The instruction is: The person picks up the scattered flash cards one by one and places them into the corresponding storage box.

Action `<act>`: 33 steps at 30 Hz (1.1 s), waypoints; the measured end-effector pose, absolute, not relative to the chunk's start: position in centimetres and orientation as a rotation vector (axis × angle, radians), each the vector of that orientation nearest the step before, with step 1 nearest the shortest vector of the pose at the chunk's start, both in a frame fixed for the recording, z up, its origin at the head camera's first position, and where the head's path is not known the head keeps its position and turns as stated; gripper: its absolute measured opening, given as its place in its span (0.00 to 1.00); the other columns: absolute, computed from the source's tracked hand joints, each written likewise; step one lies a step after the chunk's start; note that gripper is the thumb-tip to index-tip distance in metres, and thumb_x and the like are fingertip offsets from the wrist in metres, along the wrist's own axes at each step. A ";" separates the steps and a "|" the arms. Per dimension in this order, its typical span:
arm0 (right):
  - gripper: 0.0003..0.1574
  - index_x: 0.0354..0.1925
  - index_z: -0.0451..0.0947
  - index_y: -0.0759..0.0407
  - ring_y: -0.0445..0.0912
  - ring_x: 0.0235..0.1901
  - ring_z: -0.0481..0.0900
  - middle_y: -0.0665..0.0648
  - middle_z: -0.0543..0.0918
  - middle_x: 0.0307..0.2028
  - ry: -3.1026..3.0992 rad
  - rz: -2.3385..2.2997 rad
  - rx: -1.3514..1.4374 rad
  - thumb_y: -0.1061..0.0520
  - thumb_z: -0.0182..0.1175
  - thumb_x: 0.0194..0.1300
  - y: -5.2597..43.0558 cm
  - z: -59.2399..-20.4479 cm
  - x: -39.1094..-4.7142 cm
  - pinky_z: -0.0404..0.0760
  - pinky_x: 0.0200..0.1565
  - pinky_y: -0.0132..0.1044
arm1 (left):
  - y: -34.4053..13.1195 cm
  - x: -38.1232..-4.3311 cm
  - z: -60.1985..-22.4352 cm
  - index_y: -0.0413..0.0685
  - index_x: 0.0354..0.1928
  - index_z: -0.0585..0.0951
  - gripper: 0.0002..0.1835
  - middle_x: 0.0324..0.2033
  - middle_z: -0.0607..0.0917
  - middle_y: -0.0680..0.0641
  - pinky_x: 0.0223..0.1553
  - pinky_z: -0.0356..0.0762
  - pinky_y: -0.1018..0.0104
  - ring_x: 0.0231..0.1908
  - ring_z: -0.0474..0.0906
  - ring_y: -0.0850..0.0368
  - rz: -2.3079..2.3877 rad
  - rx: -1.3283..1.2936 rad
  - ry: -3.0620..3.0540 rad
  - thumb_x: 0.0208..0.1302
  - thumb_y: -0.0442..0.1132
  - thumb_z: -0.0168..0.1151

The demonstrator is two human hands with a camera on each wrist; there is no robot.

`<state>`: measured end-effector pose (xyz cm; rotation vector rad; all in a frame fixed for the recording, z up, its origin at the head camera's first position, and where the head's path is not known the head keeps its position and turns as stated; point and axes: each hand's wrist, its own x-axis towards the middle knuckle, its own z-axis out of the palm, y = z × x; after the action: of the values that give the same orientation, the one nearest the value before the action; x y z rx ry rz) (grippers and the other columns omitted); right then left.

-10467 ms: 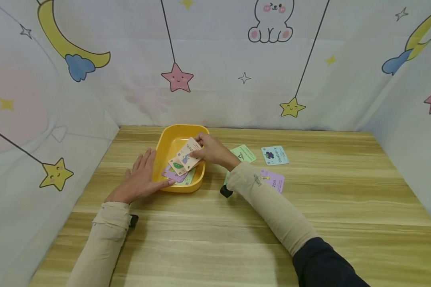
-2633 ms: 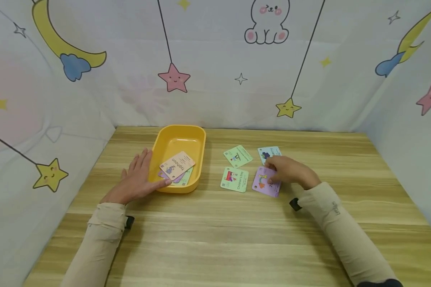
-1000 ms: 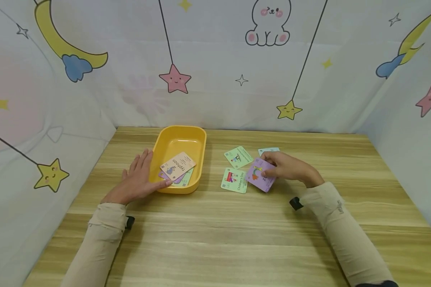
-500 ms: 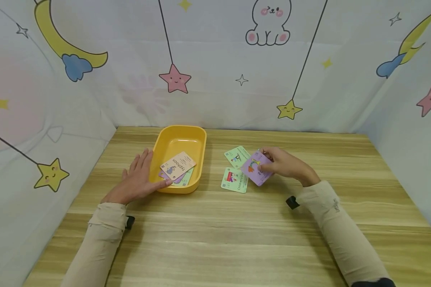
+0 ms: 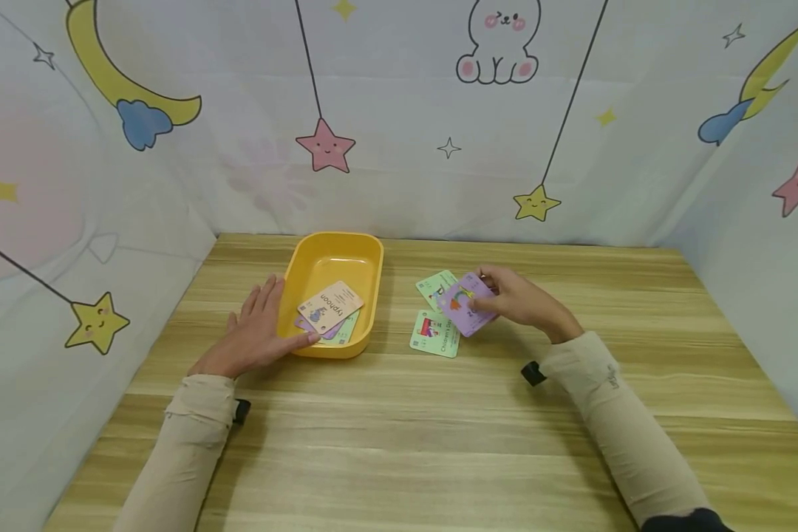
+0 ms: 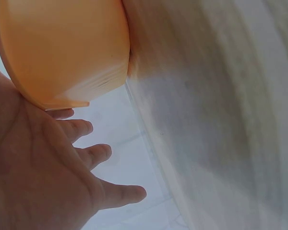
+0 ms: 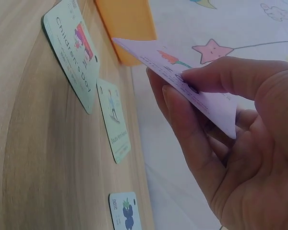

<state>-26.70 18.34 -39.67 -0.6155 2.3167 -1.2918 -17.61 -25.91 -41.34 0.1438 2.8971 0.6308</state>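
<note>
My right hand (image 5: 525, 303) pinches a purple card (image 5: 463, 307) between thumb and fingers. In the right wrist view this card (image 7: 182, 76) is raised above the table, tilted. Under and beside it lie a green Children's Day card (image 5: 432, 336) and a second green card (image 5: 432, 287), partly covered in the head view. A blueberry card (image 7: 126, 213) shows in the right wrist view; my right hand hides it in the head view. My left hand (image 5: 253, 332) rests with straight fingers along the yellow bin (image 5: 372, 310), its thumb over the front rim.
Inside the bin, a typhoon card (image 5: 330, 307) lies on top of purple and green cards at the near end. The wooden table (image 5: 386, 443) runs back to a printed cloth wall (image 5: 399, 199), with cloth on both sides too.
Earlier my right hand lowered the typhoon card into the bin, then reached the purple card. Since then it has lifted that card and moved left over the green cards. My left hand stays put.
</note>
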 end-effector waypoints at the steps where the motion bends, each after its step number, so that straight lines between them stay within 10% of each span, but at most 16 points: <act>1: 0.16 0.52 0.73 0.65 0.51 0.39 0.85 0.64 0.85 0.43 2.314 -1.302 -0.617 0.63 0.63 0.68 18.3 -39.6 -26.7 0.86 0.37 0.40 | -25.9 -17.6 -41.4 0.45 0.81 0.35 0.67 0.81 0.36 0.38 0.63 0.36 0.15 0.78 0.33 0.30 0.630 0.145 2.898 0.59 0.76 0.58; 33: 0.17 0.55 0.74 0.63 0.53 0.43 0.85 0.63 0.84 0.46 2.368 -1.487 -0.649 0.60 0.62 0.71 14.6 -39.2 -27.1 0.86 0.40 0.40 | -25.9 -17.7 -41.5 0.45 0.81 0.34 0.68 0.81 0.35 0.38 0.64 0.34 0.16 0.78 0.32 0.30 0.639 0.138 2.893 0.57 0.77 0.58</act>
<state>-27.11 14.65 -39.23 -0.6488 2.3684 -1.4874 -17.67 -25.92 -41.50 0.1379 2.8927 0.6394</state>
